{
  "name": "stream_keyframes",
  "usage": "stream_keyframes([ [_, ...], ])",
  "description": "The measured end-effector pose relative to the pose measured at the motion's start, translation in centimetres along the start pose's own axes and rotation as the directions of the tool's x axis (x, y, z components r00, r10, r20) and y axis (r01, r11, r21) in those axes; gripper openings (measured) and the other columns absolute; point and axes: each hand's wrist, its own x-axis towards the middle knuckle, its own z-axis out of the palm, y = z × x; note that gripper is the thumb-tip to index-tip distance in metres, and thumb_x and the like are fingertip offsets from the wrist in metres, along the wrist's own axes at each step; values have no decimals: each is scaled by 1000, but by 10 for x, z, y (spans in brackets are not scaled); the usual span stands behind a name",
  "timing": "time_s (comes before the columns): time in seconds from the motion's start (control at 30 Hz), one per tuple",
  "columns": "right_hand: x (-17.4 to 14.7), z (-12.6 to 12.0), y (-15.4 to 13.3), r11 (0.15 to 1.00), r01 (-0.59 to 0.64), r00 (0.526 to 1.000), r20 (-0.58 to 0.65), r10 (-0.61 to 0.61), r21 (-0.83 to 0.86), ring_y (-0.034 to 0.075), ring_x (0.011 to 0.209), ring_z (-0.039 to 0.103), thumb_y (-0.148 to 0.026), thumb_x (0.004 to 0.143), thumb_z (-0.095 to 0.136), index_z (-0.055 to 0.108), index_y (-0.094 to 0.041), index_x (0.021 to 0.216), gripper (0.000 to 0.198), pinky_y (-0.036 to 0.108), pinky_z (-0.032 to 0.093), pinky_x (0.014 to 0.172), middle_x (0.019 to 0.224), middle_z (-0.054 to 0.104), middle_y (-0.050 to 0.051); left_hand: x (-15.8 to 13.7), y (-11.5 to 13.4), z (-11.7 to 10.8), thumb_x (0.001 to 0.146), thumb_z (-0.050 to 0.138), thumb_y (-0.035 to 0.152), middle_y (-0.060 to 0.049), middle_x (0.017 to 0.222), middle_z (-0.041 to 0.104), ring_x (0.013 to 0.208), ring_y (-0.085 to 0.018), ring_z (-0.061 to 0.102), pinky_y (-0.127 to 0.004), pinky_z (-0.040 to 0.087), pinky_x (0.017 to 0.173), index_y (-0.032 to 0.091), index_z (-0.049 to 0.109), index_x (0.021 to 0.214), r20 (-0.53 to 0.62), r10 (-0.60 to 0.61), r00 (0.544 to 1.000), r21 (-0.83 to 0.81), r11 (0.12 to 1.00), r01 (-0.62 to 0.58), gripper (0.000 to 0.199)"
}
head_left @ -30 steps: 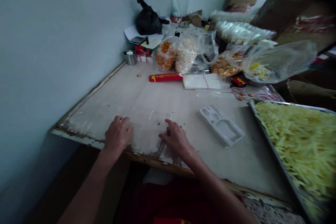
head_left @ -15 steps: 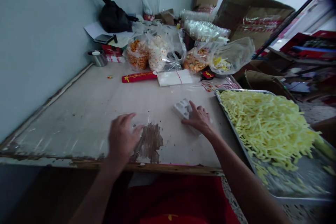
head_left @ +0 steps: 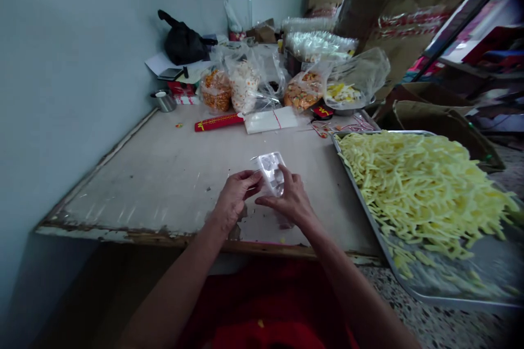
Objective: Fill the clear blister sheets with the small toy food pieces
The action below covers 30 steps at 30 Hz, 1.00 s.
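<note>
Between my hands is a small white plastic tray (head_left: pixel 271 162) with rounded hollows and a clear, shiny film about it; whether the film is a bag or a lid I cannot tell. My left hand (head_left: pixel 237 193) pinches its left edge between thumb and fingers. From the right, my right hand (head_left: pixel 291 196) grips the tray, fingers over its right side and thumb reaching towards the near end. Both hands are low over the worn white table (head_left: pixel 172 174), close to its front edge. My palms and forearms hide the tray's near end.
A metal tray (head_left: pixel 370 218) heaped with pale yellow strips (head_left: pixel 417 185) stands at the right. Along the back are a red strip (head_left: pixel 219 122), a stack of white sheets (head_left: pixel 270 121), bags of orange snacks (head_left: pixel 215 90), a metal cup (head_left: pixel 165 101) and a black bag (head_left: pixel 184 43).
My left hand has moved right and taken hold of the tray's left edge. My right hand has brought the tray left, towards the middle. The camera view has shifted slightly.
</note>
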Motion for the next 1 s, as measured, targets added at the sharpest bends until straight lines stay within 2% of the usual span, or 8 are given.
stream_keyframes([
  [0.1,-6,-2,-1,999,-6,998,-58,4,-33,40,117,52,-66,57,84,33,-28,153,115,55,47,92,127,50,17,5,-10,3,62,89,18,-2,78,70,74,-12,64,-30,53,81,15,70,79,-88,-27,996,-140,990,14,25],
  [0.23,-11,-6,-1,1000,-20,994,-109,18,-10,37,113,54,-55,61,83,36,-30,152,106,52,47,92,124,51,15,10,-21,8,58,90,14,0,78,68,73,-10,63,-24,53,74,16,67,76,-71,-56,996,-259,965,36,30],
  [0.4,-15,-16,7,921,-79,992,-57,109,382,30,105,59,-48,58,82,42,-29,148,101,43,50,91,122,57,9,13,-19,11,52,96,30,2,70,62,65,-8,57,-22,50,67,16,62,70,-16,-36,999,-228,973,31,41],
  [0.57,-33,-44,30,582,-219,969,102,227,783,24,77,62,-55,68,72,53,-21,133,76,35,51,68,93,67,5,35,8,-12,59,92,45,2,62,58,56,-7,52,-22,47,60,16,59,65,-43,-37,998,226,973,46,45],
  [0.73,-61,-61,47,622,-280,956,155,249,731,28,83,63,-58,66,75,56,-20,133,80,36,50,71,97,69,8,48,23,-37,61,92,35,1,60,59,51,-10,52,-24,42,58,14,65,72,-67,-35,997,525,849,65,36],
  [0.8,-68,-63,46,643,-286,954,151,258,711,30,90,64,-58,64,76,54,-21,137,85,37,50,74,103,69,9,39,24,-39,64,90,30,-3,68,64,62,-16,61,-28,45,64,14,67,79,-100,90,991,733,680,12,32],
  [0.93,-68,-64,38,654,-256,963,128,237,712,32,99,63,-54,61,82,47,-23,144,96,39,51,80,111,68,9,1,26,-29,72,86,31,-15,87,71,94,-33,68,-38,47,83,13,71,89,61,399,915,998,-8,-63,29],
  [1.0,-61,-62,34,715,-227,971,99,217,661,33,102,62,-54,61,84,43,-26,148,100,42,51,83,115,66,10,-17,27,-19,80,79,35,-15,87,71,94,-33,68,-39,47,84,14,72,87,148,383,912,988,-29,-149,23],
])
